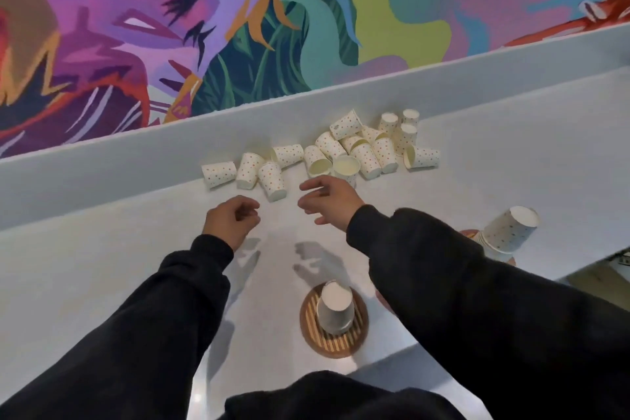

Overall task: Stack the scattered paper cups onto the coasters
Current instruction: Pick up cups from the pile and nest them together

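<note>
Where the black sleeves [477, 300] cross the pale grey counter [102, 249], its near part is hidden. Scattered white dotted paper cups [320, 153] lie just beyond both hands against the raised back. Most are on their sides with long axes pointing variously; several farthest right stand base-up. Right of the right hand [332, 199], a tilted inverted cup stack [511, 232] hides most of a pinkish coaster [470, 233]. Nearer than that hand, a short inverted stack [335, 307] stands on a round striped wooden coaster [337, 346]. The right hand's fingers are loosely spread and empty. The left hand [231, 218] has its fingers curled inward, with nothing visible in them.
</note>
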A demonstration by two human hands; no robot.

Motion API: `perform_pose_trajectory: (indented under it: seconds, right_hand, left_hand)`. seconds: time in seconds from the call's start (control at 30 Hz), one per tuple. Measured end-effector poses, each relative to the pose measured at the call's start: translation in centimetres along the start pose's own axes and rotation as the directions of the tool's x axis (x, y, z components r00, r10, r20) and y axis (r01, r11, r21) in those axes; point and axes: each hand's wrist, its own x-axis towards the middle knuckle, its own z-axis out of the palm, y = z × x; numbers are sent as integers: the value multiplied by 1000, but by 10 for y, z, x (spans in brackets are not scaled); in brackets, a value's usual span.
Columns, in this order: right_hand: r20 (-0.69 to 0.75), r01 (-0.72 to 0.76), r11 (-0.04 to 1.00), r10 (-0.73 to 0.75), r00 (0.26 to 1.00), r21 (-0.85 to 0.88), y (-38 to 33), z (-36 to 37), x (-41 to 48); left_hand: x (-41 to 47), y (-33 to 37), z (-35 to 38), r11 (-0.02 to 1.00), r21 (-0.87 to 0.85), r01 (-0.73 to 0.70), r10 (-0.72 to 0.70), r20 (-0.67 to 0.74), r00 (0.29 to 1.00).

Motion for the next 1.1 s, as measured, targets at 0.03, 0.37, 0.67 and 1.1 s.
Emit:
perform_pose_trajectory:
  seconds: [0.03,0.37,0.67,1.1]
  right_hand:
    - [-1,-13,1000,13,1000,-1,-6,5,11]
    - [-102,-276,950,293,951,148,2,53,120]
    - [-232,-403,912,409,883,75,45,91,184]
    - [-310,-453,879,476,823,146,62,88,201]
  left_hand:
    - [10,0,-5,1000,12,0,0,-16,1000]
    - [115,-26,-35,964,231,-131,131,14,991]
    - [194,-39,-14,912,373,-172,99,207,973]
    - [224,-44,9,943,313,-115,19,294,956]
